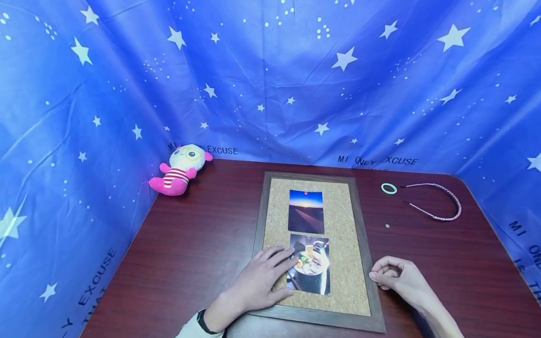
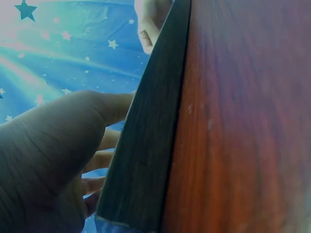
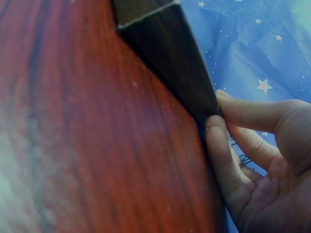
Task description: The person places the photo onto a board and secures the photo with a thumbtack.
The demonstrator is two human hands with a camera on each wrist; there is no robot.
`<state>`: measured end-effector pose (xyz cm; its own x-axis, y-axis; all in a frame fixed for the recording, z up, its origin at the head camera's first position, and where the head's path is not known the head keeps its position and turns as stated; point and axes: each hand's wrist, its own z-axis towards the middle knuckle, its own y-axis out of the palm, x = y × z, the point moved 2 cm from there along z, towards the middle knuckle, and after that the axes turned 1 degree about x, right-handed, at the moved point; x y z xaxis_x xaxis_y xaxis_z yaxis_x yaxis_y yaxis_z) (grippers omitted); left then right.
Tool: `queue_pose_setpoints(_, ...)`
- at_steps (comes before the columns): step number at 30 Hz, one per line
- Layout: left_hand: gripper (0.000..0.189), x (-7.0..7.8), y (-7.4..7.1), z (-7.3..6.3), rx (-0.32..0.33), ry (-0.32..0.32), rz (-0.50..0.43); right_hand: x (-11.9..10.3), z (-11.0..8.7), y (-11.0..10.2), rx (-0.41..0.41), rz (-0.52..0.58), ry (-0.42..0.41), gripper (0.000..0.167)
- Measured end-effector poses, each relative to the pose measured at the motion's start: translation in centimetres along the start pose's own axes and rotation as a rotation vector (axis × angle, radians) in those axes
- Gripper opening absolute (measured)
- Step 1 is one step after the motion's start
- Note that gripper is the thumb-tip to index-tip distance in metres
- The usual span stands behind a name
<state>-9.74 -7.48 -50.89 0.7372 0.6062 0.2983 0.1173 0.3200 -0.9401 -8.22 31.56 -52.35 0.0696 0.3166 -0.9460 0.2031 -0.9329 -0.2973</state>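
A cork board (image 1: 344,263) in a dark wooden frame lies on the table. A sunset road photo (image 1: 306,216) is fixed to it by a red pin at its top edge. Below lies a photo of a noodle bowl (image 1: 313,267). My left hand (image 1: 262,277) rests over the board's lower left, its spread fingertips on the noodle photo's left edge. At the board's right edge is my right hand (image 1: 397,277), fingers curled; in the right wrist view its thumb and index fingertip pinch the frame's side (image 3: 170,58).
A pink and white plush toy (image 1: 177,171) sits at the back left. Right of the board lie a mint-green ring (image 1: 389,184), a beaded headband (image 1: 454,202) and a tiny round light piece (image 1: 387,226). A blue starry curtain (image 1: 270,89) surrounds the table (image 1: 190,239).
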Motion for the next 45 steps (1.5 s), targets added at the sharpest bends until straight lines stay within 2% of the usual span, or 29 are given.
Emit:
queue_pose_setpoints(12, 0.068, 0.7, 0.0, -0.3, 0.003, -0.005, 0.177, -0.1, -0.2, 0.2, 0.012, -0.011, 0.009, 0.008)
queue_pose_setpoints(16, 0.066, 0.9, 0.1, -0.3, -0.004, -0.014, 0.195, -0.2, -0.4, 0.2, 0.016, -0.012, 0.017, 0.01)
queue_pose_setpoints(19, 0.066, 1.0, 0.1, -0.2, 0.0, -0.017, 0.178, -0.3, -0.4, 0.1, 0.021, -0.007, 0.025, 0.012)
queue_pose_setpoints(23, 0.066, 0.6, 0.3, -0.2, 0.017, -0.017, 0.098, -0.6, -0.2, -0.3, 0.056, 0.025, 0.038, 0.01)
queue_pose_setpoints(26, 0.066, 0.2, 0.5, -0.1, 0.034, -0.014, 0.021, -0.8, 0.1, -1.1, 0.124, 0.094, 0.027, 0.003)
queue_pose_setpoints(29, 0.067, -0.3, 0.6, -0.1, 0.036, -0.018, -0.035, -1.1, 0.8, -2.1, 0.2, 0.156, 0.003, 0.008)
queue_pose_setpoints(32, 0.069, -0.6, 0.7, -0.1, 0.033, -0.022, -0.066, -1.5, 1.7, -3.2, 0.274, 0.165, -0.004, 0.01)
queue_pose_setpoints(35, 0.069, -0.9, 0.9, 0.0, 0.045, -0.007, -0.082, -1.7, 2.5, -4.3, 0.354, 0.098, -0.007, 0.007)
queue_pose_setpoints(38, 0.068, -1.0, 1.1, 0.1, 0.065, 0.023, -0.066, -1.4, 3.2, -5.0, 0.419, -0.016, -0.001, 0.002)
queue_pose_setpoints(43, 0.066, -1.1, 1.2, 0.1, 0.094, 0.056, -0.006, -0.9, 4.6, -5.3, 0.492, -0.219, -0.004, 0.019)
queue_pose_setpoints(45, 0.066, -1.0, 1.2, 0.2, 0.099, 0.075, 0.029, -0.8, 5.0, -5.4, 0.516, -0.283, -0.014, 0.02)
